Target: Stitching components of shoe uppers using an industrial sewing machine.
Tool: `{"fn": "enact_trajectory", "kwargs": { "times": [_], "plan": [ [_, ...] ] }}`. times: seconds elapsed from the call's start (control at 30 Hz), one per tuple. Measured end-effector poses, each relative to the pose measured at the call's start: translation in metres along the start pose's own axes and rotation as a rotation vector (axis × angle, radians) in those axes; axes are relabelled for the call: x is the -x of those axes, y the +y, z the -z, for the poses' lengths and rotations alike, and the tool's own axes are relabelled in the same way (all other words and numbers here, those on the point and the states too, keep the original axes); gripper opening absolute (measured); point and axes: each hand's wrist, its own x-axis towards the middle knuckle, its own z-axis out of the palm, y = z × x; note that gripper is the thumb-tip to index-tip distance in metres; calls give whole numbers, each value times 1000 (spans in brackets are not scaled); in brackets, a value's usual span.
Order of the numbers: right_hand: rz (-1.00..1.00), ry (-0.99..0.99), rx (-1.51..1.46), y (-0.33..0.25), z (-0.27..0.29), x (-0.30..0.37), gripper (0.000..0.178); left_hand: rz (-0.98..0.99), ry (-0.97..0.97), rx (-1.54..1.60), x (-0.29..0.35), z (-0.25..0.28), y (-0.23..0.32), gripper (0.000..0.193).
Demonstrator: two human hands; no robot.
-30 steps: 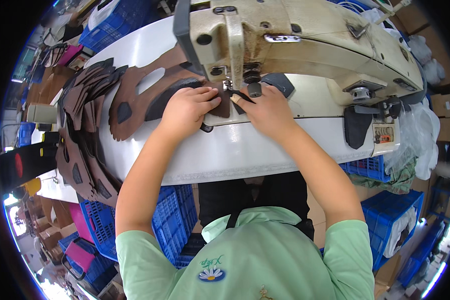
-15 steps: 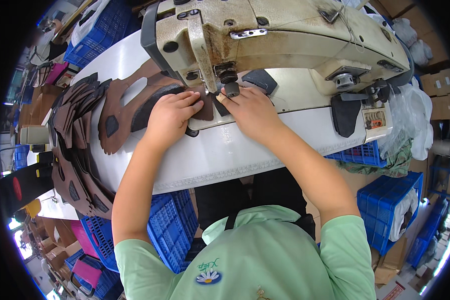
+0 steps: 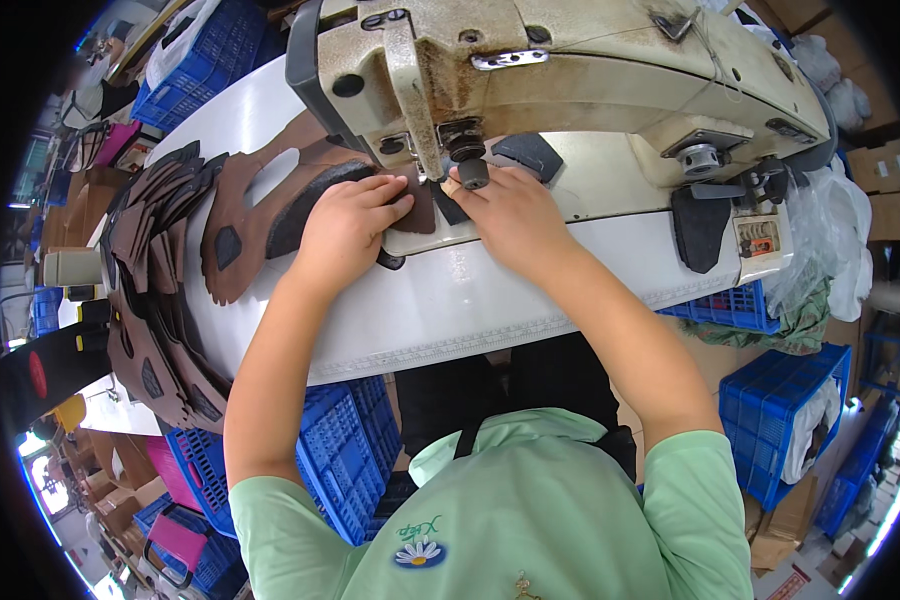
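A brown leather piece [image 3: 245,225] with dark patches lies on the table and runs in under the head of a beige sewing machine [image 3: 610,100]. My left hand [image 3: 345,230] rests palm down on it, fingers stretched toward the needle area, pressing its near part. Just right of the presser foot, my right hand [image 3: 518,215] has its thumb and fingers at a small black piece [image 3: 449,206], seemingly pinching it; a tan wrap shows on one finger. The machine's parts partly hide these fingertips and the stitching spot.
Stacked brown leather pieces [image 3: 155,270] hang over the table's left end. Loose black pieces lie behind my right hand [image 3: 530,155] and at the machine's right [image 3: 699,230]. A ruler strip [image 3: 450,342] follows the near edge. Blue crates [image 3: 782,420] stand below on both sides.
The whole view has shifted slightly, with the machine appearing a little farther right. Both hands keep nearly the same place and pose at the leather.
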Motion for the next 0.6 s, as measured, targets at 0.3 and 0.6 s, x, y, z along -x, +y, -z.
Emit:
{"fn": "enact_trajectory", "kwargs": {
  "times": [0.3,0.6],
  "plan": [
    [51,13,-159,8,22,-3,26,369,-109,581,-4,12,-5,50],
    [94,-10,-110,7,15,4,24,352,-155,329,-17,9,-3,39]
  ]
}}
